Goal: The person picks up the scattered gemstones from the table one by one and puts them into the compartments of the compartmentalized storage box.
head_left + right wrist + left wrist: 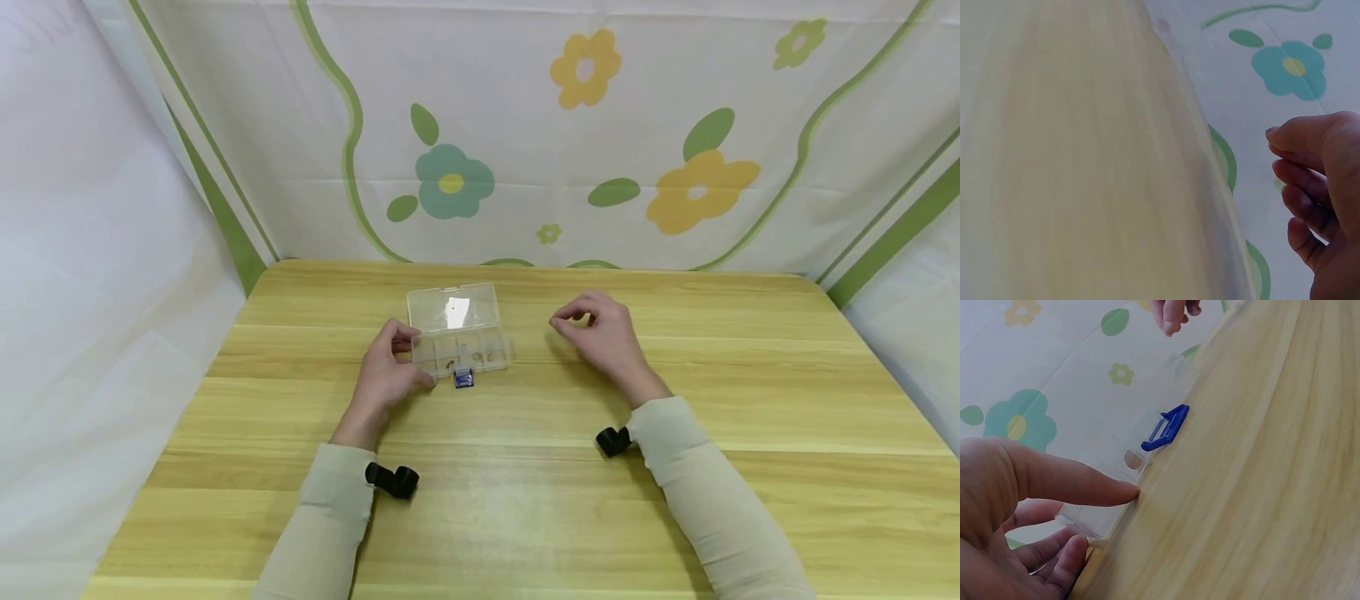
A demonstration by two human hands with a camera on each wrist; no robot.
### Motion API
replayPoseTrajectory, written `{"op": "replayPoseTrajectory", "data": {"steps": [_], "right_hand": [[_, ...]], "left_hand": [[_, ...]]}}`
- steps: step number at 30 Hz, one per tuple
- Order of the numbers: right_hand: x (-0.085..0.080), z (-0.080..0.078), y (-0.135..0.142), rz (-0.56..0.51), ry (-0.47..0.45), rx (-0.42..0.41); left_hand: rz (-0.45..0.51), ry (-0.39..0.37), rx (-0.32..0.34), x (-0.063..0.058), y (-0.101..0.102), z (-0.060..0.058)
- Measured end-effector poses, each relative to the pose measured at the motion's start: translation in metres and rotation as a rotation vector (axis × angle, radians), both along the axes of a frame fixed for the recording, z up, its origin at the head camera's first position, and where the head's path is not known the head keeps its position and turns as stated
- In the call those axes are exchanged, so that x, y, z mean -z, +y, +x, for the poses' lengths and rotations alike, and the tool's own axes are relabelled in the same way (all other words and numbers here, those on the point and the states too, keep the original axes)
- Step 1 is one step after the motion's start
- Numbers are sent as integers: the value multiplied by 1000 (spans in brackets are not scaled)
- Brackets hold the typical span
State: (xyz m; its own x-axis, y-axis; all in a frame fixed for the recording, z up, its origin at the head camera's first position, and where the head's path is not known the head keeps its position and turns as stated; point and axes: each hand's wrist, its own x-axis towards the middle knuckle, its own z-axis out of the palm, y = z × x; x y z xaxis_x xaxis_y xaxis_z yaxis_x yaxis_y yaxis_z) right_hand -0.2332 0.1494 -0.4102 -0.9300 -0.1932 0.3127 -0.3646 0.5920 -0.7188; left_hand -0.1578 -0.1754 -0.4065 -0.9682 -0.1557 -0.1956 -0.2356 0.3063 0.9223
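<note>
clear box (446, 348): long axis left-right, latch (463, 379) nearside

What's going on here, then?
A person's left hand holds the left end of a clear plastic compartment box on the wooden table. Its lid is open, and a few small brownish pieces lie inside. The right hand hovers to the box's right in a pinching shape; whether it holds anything, I can't tell.

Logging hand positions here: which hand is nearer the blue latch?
Left. The left hand grips the clear box, left of the blue latch; the right hand is farther off, right of the box.
</note>
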Motion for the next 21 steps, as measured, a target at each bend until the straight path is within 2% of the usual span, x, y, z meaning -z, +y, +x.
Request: {"op": "replayPoseTrajectory", "data": {"steps": [9, 21], "right_hand": [[2, -1, 33, 20, 1, 73], [0, 0, 68, 79, -82, 172]], "left_hand": [[9, -7, -9, -1, 0, 1], [1, -11, -8, 0, 1, 1]]}}
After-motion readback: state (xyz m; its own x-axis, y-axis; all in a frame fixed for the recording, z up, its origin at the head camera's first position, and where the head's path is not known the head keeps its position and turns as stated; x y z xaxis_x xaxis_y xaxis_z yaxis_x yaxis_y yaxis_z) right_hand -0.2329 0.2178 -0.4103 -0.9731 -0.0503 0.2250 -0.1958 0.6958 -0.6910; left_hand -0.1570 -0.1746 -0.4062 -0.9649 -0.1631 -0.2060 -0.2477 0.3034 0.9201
